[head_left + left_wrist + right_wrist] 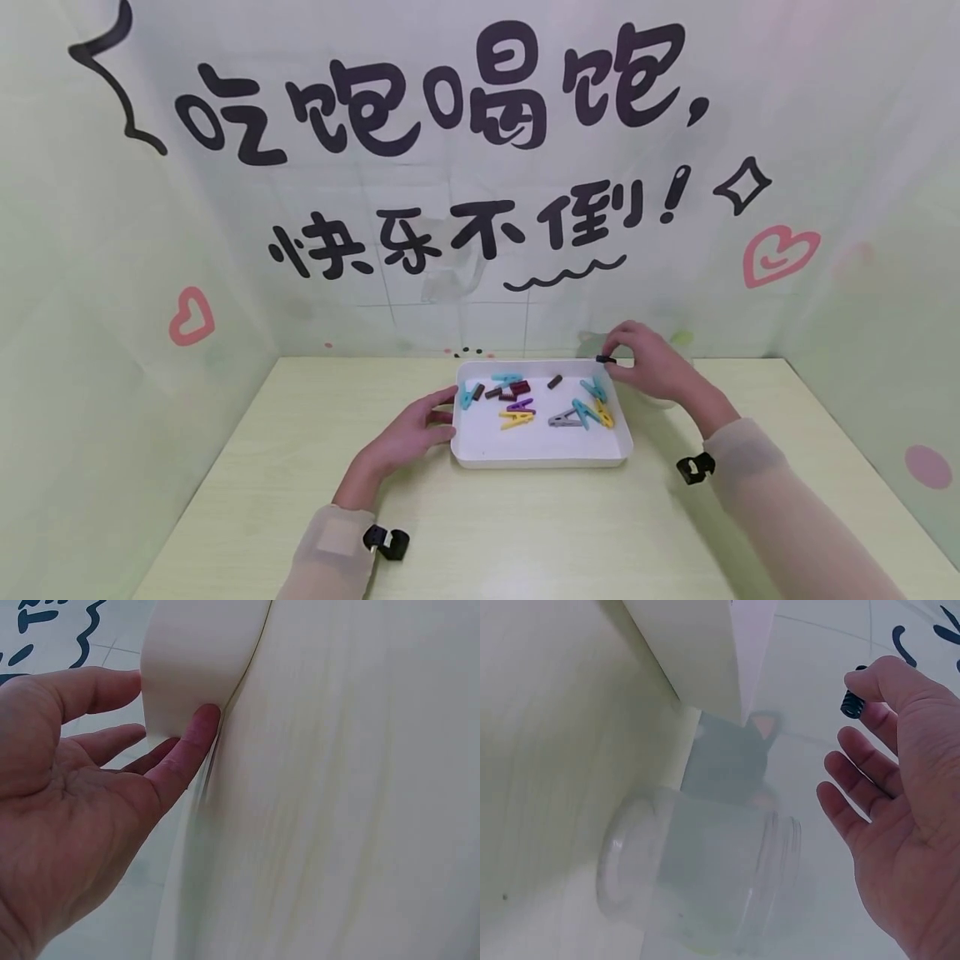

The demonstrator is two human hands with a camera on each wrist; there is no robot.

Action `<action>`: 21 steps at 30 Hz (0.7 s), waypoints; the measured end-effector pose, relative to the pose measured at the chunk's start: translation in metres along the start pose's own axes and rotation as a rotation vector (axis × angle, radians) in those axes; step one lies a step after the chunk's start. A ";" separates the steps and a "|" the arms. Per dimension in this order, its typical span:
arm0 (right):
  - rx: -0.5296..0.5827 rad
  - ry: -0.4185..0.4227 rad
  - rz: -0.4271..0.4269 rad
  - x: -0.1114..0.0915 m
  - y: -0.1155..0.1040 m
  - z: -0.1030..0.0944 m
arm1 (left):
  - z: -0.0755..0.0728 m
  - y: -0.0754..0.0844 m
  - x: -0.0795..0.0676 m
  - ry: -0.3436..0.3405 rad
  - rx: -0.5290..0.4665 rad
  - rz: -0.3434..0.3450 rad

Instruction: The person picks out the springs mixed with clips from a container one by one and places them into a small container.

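A white rectangular tray (487,446) lies on the table with several clothespins (585,412) and small dark brown ribbed pieces (492,392) in it. My left hand (408,435) touches the tray's left wall with its fingertips, fingers extended. Over the tray's back right corner, my right hand (651,362) pinches a small dark ribbed cylinder (853,703) between thumb and index finger. Its other fingers are spread, as the right wrist view shows. Below that hand stands a clear jar (712,862), its mouth uncovered. In the head view the hand and forearm mostly hide the jar.
The pale wood-look table (480,533) reaches back to a white wall sheet (480,325) with black lettering. Similar sheets hang along the left and right sides. Inside the tray, the clothespins are blue, yellow, purple and grey; a dark red piece (520,387) lies near the back.
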State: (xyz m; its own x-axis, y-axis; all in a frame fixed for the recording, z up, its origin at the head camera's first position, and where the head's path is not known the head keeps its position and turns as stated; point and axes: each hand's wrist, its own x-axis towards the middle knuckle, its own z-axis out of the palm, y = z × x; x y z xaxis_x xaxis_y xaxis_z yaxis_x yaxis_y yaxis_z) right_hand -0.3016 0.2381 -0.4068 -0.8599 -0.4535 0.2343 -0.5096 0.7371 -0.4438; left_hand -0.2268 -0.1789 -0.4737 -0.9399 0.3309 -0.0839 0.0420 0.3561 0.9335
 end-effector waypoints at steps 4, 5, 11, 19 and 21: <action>0.010 0.028 0.003 -0.005 0.005 -0.009 | 0.000 0.000 0.000 -0.008 -0.016 0.002; 0.014 0.032 0.009 -0.006 0.007 -0.011 | 0.000 0.000 0.000 -0.005 -0.015 0.001; 0.028 0.058 0.049 -0.015 0.018 -0.021 | 0.000 0.000 0.000 -0.002 -0.015 -0.004; 0.020 0.106 0.055 -0.027 0.036 -0.029 | -0.001 -0.001 -0.001 -0.022 -0.024 0.004; 0.019 0.110 0.059 -0.030 0.040 -0.030 | -0.001 -0.002 0.000 -0.022 -0.022 0.004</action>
State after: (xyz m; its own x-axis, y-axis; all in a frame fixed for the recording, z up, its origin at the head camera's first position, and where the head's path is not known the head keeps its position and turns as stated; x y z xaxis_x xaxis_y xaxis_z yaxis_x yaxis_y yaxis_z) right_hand -0.2967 0.2961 -0.4053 -0.8871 -0.3509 0.2999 -0.4579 0.7511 -0.4756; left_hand -0.2270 -0.1805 -0.4747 -0.9320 0.3517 -0.0880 0.0376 0.3352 0.9414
